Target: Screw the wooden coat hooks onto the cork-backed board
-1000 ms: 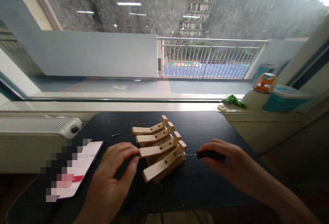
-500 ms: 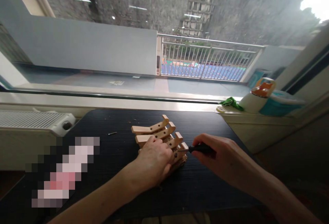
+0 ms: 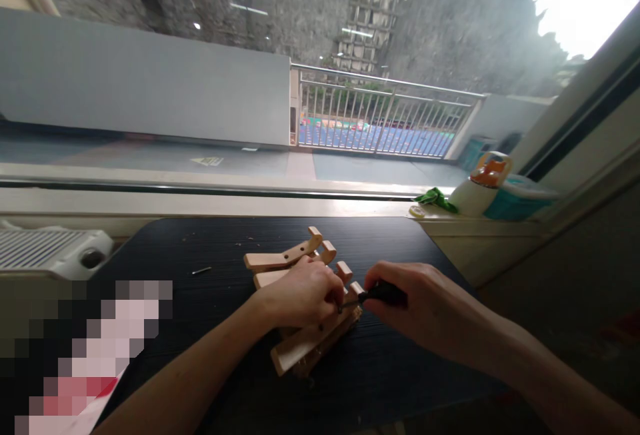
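Observation:
On the dark table lies a wooden hook rack (image 3: 300,350), made of several pale curved pieces with dark holes, set side by side. My left hand (image 3: 303,292) rests over its middle pieces. Its thumb and fingers pinch together beside the screwdriver tip; whatever they hold is too small and hidden to make out. A screwdriver (image 3: 384,294) with a black handle is gripped in my right hand (image 3: 433,305), its shaft pointing left to a hole area on the nearest wooden piece. A small thin metal piece (image 3: 202,270) lies left of the rack.
The black table (image 3: 400,368) stands against a window sill (image 3: 300,205). On the sill at right are a green cloth (image 3: 436,200), a white and orange bottle (image 3: 480,188) and a teal tub (image 3: 523,198). A white radiator (image 3: 55,248) is at left.
My left hand has shifted from lying over the rack to pinching near the screwdriver tip, uncovering the nearest wooden piece. The camera view has turned slightly right.

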The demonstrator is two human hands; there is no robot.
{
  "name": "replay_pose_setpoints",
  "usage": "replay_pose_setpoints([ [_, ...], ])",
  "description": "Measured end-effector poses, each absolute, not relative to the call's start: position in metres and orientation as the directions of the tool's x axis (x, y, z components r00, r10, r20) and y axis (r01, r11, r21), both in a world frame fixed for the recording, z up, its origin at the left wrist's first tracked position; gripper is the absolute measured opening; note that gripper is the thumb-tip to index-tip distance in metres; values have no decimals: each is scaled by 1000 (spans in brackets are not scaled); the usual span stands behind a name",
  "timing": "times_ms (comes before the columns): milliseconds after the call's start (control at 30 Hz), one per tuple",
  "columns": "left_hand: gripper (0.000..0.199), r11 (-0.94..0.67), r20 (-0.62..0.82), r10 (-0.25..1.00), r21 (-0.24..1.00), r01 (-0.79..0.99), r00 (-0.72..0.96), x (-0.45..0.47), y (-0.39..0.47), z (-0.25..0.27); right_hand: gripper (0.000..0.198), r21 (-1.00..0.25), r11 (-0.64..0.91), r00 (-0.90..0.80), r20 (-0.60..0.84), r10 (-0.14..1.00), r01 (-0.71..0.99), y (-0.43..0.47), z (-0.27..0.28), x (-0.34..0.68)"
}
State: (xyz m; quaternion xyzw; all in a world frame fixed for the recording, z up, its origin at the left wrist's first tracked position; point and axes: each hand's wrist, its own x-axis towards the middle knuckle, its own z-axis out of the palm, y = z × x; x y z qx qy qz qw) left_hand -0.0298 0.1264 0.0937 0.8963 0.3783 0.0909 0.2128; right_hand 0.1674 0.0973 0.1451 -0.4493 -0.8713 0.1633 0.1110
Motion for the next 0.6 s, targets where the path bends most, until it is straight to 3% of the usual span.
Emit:
replay_pose_setpoints([
  [267,13,-535,-59,767,490,688,638,-31,122,95,8,-368,582,-617,30,787,725,99,151,165],
  [600,15,-573,-18,749,485,660,663,-34,120,94,11,-361,646,-689,11,725,673,104,157,157],
])
